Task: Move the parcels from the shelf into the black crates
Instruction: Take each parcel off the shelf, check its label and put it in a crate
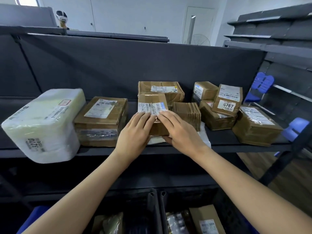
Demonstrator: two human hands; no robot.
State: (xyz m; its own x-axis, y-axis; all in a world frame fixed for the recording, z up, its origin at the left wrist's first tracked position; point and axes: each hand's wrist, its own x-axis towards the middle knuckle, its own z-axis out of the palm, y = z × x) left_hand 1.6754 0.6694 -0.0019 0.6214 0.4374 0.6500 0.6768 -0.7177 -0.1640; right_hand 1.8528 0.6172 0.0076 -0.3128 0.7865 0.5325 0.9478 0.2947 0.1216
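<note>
Both hands on small taped box [152,102], mid-shelf [219,146], near edge. Left hand [135,132] flat, fingers straight, pressing near-left face. Right hand [180,130] wraps near-right corner, fingers over top, thumb tucked beneath. Best now: squeeze evenly, lift straight up off white bag [156,141] underneath, then down into black crates [153,208] below.

Bright, even room light came from above; frame edges bowed with wide-angle distortion, and the bottom lay dim.
</note>
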